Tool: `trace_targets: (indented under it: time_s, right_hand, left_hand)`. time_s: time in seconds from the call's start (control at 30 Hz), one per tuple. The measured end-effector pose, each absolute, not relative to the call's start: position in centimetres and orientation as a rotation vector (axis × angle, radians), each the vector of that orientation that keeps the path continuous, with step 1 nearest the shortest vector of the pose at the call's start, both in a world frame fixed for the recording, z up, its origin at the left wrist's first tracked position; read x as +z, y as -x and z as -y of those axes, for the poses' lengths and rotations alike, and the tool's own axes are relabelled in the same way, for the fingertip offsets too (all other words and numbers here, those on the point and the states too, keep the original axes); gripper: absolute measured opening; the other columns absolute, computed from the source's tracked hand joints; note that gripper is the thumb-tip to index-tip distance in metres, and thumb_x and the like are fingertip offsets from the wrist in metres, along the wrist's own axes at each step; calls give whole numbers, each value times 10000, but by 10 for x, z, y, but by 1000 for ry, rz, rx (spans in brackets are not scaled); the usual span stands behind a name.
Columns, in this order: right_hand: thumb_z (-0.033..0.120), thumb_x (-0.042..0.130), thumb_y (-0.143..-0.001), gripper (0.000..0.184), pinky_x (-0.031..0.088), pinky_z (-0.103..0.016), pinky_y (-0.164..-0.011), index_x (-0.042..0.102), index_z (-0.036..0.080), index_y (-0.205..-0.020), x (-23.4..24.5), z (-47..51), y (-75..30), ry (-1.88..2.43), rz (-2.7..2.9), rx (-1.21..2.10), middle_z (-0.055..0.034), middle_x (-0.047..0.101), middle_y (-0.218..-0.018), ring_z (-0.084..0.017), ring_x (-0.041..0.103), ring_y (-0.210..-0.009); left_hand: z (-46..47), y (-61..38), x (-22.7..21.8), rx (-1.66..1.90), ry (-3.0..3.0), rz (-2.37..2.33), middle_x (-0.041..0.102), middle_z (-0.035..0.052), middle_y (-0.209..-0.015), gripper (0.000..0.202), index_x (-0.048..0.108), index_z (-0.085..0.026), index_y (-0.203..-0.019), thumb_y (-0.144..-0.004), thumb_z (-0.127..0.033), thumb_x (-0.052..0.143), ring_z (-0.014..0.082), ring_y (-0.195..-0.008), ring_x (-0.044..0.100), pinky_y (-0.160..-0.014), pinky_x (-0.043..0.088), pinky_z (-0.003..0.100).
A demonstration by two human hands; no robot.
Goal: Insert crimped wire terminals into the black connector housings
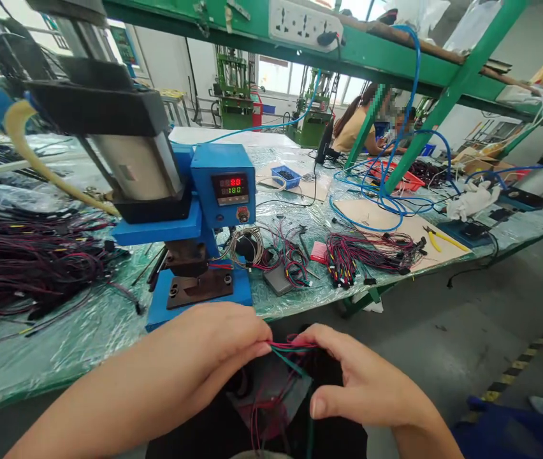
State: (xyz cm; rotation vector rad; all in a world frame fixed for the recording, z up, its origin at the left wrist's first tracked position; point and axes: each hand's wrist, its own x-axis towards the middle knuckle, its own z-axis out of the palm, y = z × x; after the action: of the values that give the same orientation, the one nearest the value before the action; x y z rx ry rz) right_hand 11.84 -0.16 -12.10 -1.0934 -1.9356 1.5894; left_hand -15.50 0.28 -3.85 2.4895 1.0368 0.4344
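Note:
My left hand (214,347) and my right hand (352,376) meet low in front of me, below the table edge. Both are closed, pinching a small bundle of red, green and black wires (290,347) stretched between their fingertips. More of these wires (271,401) hang down into my lap. Just beyond my left hand stands a blue press machine (199,255) with a red and green digital display (230,188).
A plastic-covered table (85,331) carries a large heap of dark wires (27,268) at left and wire bundles with connectors (362,252) at right. Yellow-handled pliers (443,238), blue cables (386,197) and a small blue tray (285,175) lie farther back. Other people sit in the background.

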Motion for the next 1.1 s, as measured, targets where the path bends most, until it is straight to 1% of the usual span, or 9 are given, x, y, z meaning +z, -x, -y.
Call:
trace_targets:
  time_s: [0.17, 0.27, 0.4, 0.5, 0.57, 0.67, 0.77, 1.0, 1.1]
  right_hand:
    - [670, 881, -607, 1050, 350, -464, -1194, 464, 287, -1491, -96, 4, -130, 1265, 1882, 1142, -106, 477, -1554, -363, 399, -1449]
    - [756, 841, -519, 1139, 247, -481, -1252, 490, 289, -1497, -83, 0, -137, 1063, 1831, 1210, -114, 461, -1587, -382, 326, -1505]
    - [712, 860, -554, 904, 423, -458, -1123, 659, 289, -1327, -77, -12, -126, 853, 1705, 1443, -116, 664, -1365, -357, 559, -1316]
    - [494, 904, -708, 490, 541, -357, -860, 764, 206, -1079, -90, -18, -108, 728, 1725, 1706, -86, 762, -1013, -247, 698, -940]
    - [388, 814, -852, 248, 533, -289, -688, 756, 149, -888, -105, -20, -100, 679, 1614, 1849, -51, 728, -744, -166, 661, -678]
    - [480, 738, -898, 343, 517, -254, -545, 667, 170, -769, -123, -18, -99, 616, 1436, 1879, 69, 510, -467, -87, 447, -409]
    - [580, 715, -877, 420, 454, -217, -410, 639, 180, -773, -127, -14, -104, 578, 1348, 1912, 120, 362, -428, -55, 265, -340]
    - [499, 620, -968, 360, 381, -171, -305, 575, 202, -769, -115, -2, -113, 558, 1182, 2002, 126, 359, -425, -44, 241, -263]
    - [487, 629, -966, 388, 275, -123, -288, 509, 214, -717, -103, 2, -115, 543, 1112, 2010, 142, 265, -465, -23, 129, -292]
  left_hand:
    - [1, 134, -26, 159, -2569, -949, 708, -52, -837, 174, 644, -255, -856, -982, -167, 562, 161, -773, 676, -674, 460, 278]
    - [1, 126, -24, 134, -2642, -867, 714, -56, -830, 147, 629, -253, -845, -861, -122, 693, 178, -750, 684, -653, 462, 300]
    - [-5, 118, -17, 171, -2687, -833, 738, -13, -798, 134, 652, -224, -827, -860, -103, 700, 203, -736, 701, -623, 453, 322]
    - [-11, 118, -11, 301, -2616, -910, 721, -16, -761, 202, 646, -219, -760, -925, -107, 616, 184, -708, 678, -599, 417, 312]
    - [-13, 121, -10, 406, -2579, -963, 705, -20, -772, 223, 645, -213, -778, -967, -129, 563, 174, -724, 659, -630, 416, 302]
    - [-14, 127, -13, 520, -2567, -1057, 695, -6, -822, 230, 637, -190, -823, -1013, -157, 512, 173, -784, 649, -691, 422, 293]
    - [-15, 129, -20, 578, -2558, -1063, 683, -5, -830, 246, 628, -184, -831, -1034, -184, 489, 168, -782, 633, -690, 418, 281]
    - [-24, 121, -22, 694, -2566, -890, 662, -6, -799, 297, 672, -178, -841, -1052, -208, 465, 158, -755, 609, -696, 435, 272]
    - [-23, 123, -24, 804, -2500, -853, 697, 21, -980, 230, 694, -192, -1100, -1056, -260, 479, 182, -918, 652, -818, 490, 283]
